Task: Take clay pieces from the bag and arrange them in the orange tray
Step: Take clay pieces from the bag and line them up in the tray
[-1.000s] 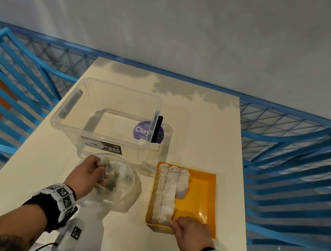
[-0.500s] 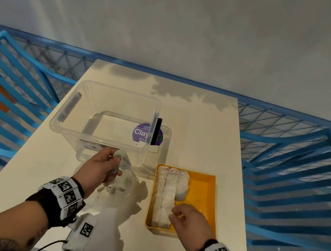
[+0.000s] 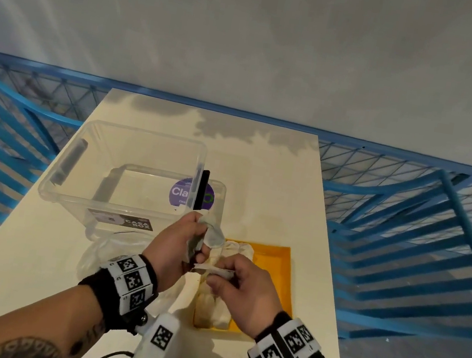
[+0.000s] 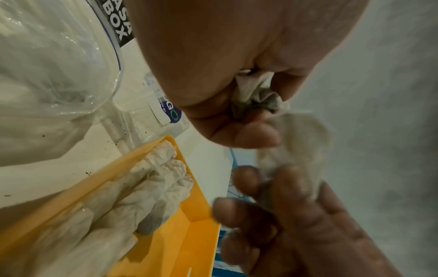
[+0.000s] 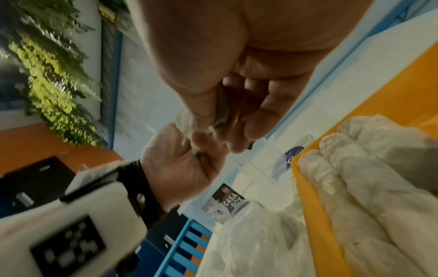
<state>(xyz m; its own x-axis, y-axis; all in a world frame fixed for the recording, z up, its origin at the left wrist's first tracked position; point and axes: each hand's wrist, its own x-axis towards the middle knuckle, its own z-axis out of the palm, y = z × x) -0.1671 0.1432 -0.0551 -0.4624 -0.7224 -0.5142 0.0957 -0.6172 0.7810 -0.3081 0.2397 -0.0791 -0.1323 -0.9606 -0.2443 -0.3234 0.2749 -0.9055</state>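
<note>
A pale wrapped clay piece [image 3: 211, 232] is held above the near left part of the orange tray [image 3: 278, 266]. My left hand [image 3: 196, 245] grips its upper part, seen crumpled between thumb and fingers as the clay piece [image 4: 257, 97]. My right hand [image 3: 222, 275] pinches its lower end, the same clay piece [image 5: 222, 110]. Three wrapped pieces [image 3: 220, 309] lie side by side along the tray's left side, also seen as the wrapped pieces [image 4: 154, 187]. The clear plastic bag [image 3: 105, 254] lies slack on the table left of the tray.
A clear plastic box [image 3: 125, 167] labelled CASA BOX stands behind the bag. Beside it lies a clear lid with a purple label [image 3: 183, 193]. The right half of the tray floor [image 3: 271, 277] is bare. Blue railings [image 3: 405, 236] flank the cream table [image 3: 274, 185].
My left hand lifted a clay piece out of the bag and carried it right, over the tray. My right hand left the tray's near edge and rose to pinch the piece's lower end.
</note>
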